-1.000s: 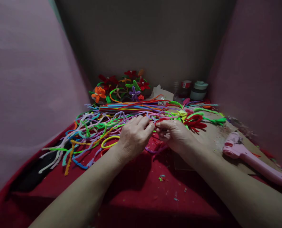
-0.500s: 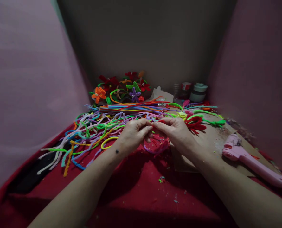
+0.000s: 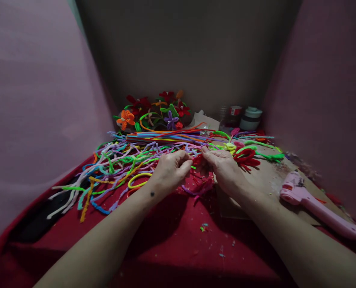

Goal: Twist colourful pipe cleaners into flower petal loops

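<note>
A short piece of red pipe cleaner [image 3: 198,160] shows between my two hands, above the table's middle. My left hand [image 3: 171,170] is closed in a pinch at its left end. Thumb and fingers of my right hand [image 3: 223,166] close on the other side of it; its exact shape is partly hidden by the fingers. Just beyond my right hand lies a looped bunch of red pipe cleaner [image 3: 247,158]. Beneath my hands, a purple and magenta pipe cleaner scrap [image 3: 200,189] rests on the red cloth [image 3: 178,248].
Tangled coloured pipe cleaners [image 3: 115,164] spread across the left, with a bundle of straight ones [image 3: 166,137] behind. Pipe cleaner flowers [image 3: 154,112] stand at the back. A pink glue gun [image 3: 319,204] lies on cardboard [image 3: 265,188] at right. A lidded cup [image 3: 251,118] stands back right.
My hands have moved slightly apart. My right fingers have shifted and lifted a little, and more of the red pipe cleaner shows between the hands.
</note>
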Motion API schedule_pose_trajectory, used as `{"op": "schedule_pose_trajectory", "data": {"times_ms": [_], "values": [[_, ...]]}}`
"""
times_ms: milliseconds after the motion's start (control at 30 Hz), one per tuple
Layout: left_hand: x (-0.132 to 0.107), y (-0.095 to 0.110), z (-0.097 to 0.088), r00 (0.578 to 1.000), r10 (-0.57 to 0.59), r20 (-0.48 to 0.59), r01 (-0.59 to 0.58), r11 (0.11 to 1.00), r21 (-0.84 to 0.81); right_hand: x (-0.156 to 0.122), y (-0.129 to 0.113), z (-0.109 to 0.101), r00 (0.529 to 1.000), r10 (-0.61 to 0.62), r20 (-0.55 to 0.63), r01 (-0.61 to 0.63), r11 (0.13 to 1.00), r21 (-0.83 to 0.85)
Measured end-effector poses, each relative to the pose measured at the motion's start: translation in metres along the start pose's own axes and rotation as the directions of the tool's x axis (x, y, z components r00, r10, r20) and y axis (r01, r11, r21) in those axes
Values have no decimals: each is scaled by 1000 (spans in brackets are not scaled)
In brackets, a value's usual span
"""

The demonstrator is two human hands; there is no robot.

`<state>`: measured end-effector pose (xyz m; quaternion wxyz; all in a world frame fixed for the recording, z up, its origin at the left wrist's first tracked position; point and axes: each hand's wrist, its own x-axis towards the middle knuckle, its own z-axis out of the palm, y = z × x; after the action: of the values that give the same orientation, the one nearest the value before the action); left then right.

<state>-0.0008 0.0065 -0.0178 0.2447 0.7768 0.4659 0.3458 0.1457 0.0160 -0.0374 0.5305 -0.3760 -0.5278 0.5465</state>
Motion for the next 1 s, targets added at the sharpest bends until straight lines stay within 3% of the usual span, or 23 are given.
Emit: {"op": "schedule_pose_trajectory", "data": {"times_ms": [100, 200, 400, 467, 633, 800, 1000], "values": [[1, 4, -2, 993, -85, 84, 100, 977, -190, 0, -2, -1, 1000, -18, 5, 19, 998, -62], [1, 5, -2, 984, -126, 128, 158, 947, -281, -2, -3, -1, 999, -48, -1, 47, 986, -162], [0, 9, -1, 968, -215, 133, 252, 871, -423, -4, -2, -1, 964, -248, -100, 197, 911, -363], [0, 9, -1, 967, -225, 119, 254, 861, -441, -4, -2, -1, 966, -242, -90, 197, 914, -355], [1, 3, -3, 960, -230, 160, 278, 847, -453, -1, -3, -2, 996, -81, -48, 70, 978, -198], [4, 0, -7, 952, -261, 161, 306, 832, -463, 3, -3, -6, 988, -24, -149, 18, 999, -45], [4, 0, -6, 950, -243, 198, 309, 835, -456, 1, -5, -5, 986, -93, -138, 88, 995, -41]]}}
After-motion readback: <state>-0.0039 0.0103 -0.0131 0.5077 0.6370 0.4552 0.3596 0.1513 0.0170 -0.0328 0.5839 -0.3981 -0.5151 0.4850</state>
